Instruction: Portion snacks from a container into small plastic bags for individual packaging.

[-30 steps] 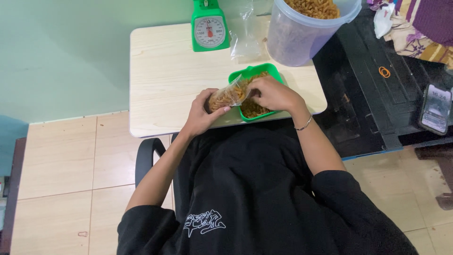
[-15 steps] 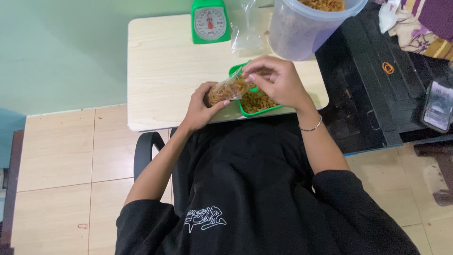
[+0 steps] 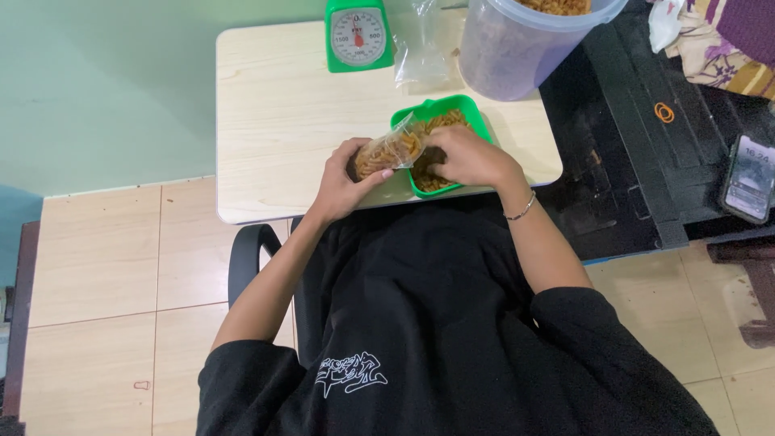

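Head view, nearest: left hand [image 3: 345, 182] closed around small clear bag [image 3: 389, 152] of brown snack sticks, long axis tilted up-right, mouth over green tray [image 3: 481, 121]; right hand [image 3: 471, 157] curled down into tray's sticks, grip unclear. Farther along counter [image 3: 282, 105]: green scale [image 3: 358, 34], big tub [image 3: 525, 40] of same sticks.

Tray [image 3: 481, 123] on table [image 3: 274, 121], scale [image 3: 359, 36] behind (tub [image 3: 525, 52] rightward)

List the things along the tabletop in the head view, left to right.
Green kitchen scale → left hand holding the clear snack bag → green tray with the right hand in it → big clear tub of snacks → orange rubber band → phone.
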